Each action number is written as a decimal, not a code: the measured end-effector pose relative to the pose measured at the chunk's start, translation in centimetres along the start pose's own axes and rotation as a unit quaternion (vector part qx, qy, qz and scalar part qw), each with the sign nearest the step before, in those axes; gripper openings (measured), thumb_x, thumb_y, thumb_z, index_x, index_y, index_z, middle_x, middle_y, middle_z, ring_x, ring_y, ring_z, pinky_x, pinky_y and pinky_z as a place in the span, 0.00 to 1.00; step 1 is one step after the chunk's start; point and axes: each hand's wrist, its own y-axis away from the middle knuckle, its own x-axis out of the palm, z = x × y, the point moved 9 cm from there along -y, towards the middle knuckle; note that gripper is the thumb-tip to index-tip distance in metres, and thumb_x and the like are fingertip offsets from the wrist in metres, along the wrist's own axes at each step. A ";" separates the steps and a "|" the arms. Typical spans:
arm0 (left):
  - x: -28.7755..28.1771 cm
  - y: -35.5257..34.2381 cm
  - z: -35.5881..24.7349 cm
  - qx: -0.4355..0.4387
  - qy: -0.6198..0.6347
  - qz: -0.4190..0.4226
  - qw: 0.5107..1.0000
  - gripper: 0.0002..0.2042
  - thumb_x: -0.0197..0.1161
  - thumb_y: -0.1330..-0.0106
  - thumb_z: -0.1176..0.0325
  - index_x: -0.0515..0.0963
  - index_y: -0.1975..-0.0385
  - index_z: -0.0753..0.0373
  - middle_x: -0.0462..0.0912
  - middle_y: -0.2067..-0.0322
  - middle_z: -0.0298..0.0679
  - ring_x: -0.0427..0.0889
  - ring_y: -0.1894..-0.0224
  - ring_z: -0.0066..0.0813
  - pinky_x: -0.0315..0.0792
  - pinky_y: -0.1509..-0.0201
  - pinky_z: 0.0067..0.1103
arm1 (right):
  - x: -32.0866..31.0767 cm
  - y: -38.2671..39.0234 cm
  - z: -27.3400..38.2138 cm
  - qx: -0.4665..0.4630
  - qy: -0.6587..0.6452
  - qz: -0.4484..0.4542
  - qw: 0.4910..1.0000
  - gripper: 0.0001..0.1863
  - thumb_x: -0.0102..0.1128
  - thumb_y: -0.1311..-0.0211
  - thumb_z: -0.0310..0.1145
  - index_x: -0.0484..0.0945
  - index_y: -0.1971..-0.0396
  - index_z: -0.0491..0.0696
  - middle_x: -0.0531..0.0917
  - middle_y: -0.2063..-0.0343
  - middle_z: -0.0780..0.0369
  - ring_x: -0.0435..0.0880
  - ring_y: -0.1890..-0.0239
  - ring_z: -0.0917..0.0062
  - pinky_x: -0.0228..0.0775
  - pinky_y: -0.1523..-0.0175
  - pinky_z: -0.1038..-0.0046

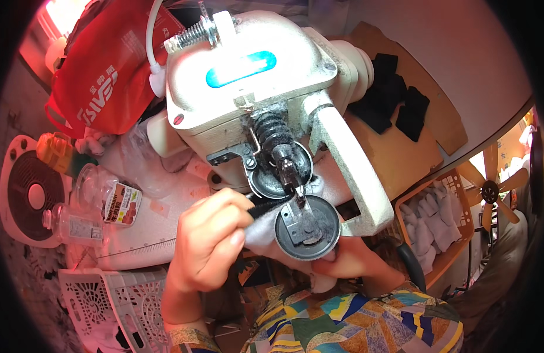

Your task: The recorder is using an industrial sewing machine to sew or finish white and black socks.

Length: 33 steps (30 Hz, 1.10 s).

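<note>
A cream sewing machine (254,70) with two dark round discs stands before me. Light grey fabric (263,232) lies at the left side of the lower disc (307,229) and shows again beneath it. My left hand (210,238) is closed in a pinch left of the discs. From its fingertips a black strip (267,208) runs toward the place where the discs meet; whether it is part of the fabric I cannot tell. Partly hidden behind the lower disc, my right hand (351,259) is closed on the grey fabric from the right.
The machine's curved arm (363,170) rises above my right hand. Left are clear plastic jars (78,226), a fan (34,194), a red bag (107,76) and a white basket (116,300). Black fabric pieces (389,94) and an orange basket (463,206) of grey pieces are right.
</note>
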 end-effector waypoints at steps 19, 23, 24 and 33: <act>-0.8 1.1 -1.4 0.055 -0.162 -0.097 0.981 0.08 0.64 0.49 0.83 0.70 0.73 0.67 0.77 0.74 0.45 0.77 0.77 0.41 0.71 0.75 0.27 | 1.0 2.1 -4.6 0.084 0.012 0.054 0.995 0.30 0.69 0.56 0.28 0.72 0.48 0.43 0.79 0.53 0.57 0.78 0.49 0.71 0.68 0.44 0.69; -0.6 1.0 -1.8 0.090 -0.186 -0.117 0.971 0.10 0.65 0.53 0.83 0.71 0.73 0.67 0.77 0.74 0.44 0.76 0.78 0.40 0.70 0.77 0.27 | 0.8 1.9 -4.3 0.081 0.002 0.043 0.996 0.26 0.68 0.55 0.24 0.76 0.51 0.42 0.81 0.54 0.59 0.79 0.51 0.75 0.69 0.45 0.71; -0.4 1.0 -2.3 0.106 -0.199 -0.124 0.966 0.10 0.65 0.53 0.82 0.71 0.74 0.67 0.77 0.73 0.44 0.76 0.78 0.39 0.69 0.77 0.27 | 0.8 2.0 -4.4 0.091 -0.006 0.047 0.995 0.29 0.67 0.55 0.26 0.72 0.48 0.43 0.79 0.53 0.57 0.77 0.49 0.70 0.67 0.44 0.69; 1.1 0.0 -4.3 0.147 -0.284 -0.127 0.939 0.07 0.64 0.54 0.79 0.72 0.76 0.66 0.78 0.72 0.42 0.76 0.76 0.36 0.70 0.76 0.25 | -0.6 1.9 -3.5 0.036 0.047 -0.039 0.998 0.30 0.64 0.52 0.24 0.70 0.45 0.40 0.77 0.49 0.56 0.75 0.46 0.74 0.66 0.42 0.71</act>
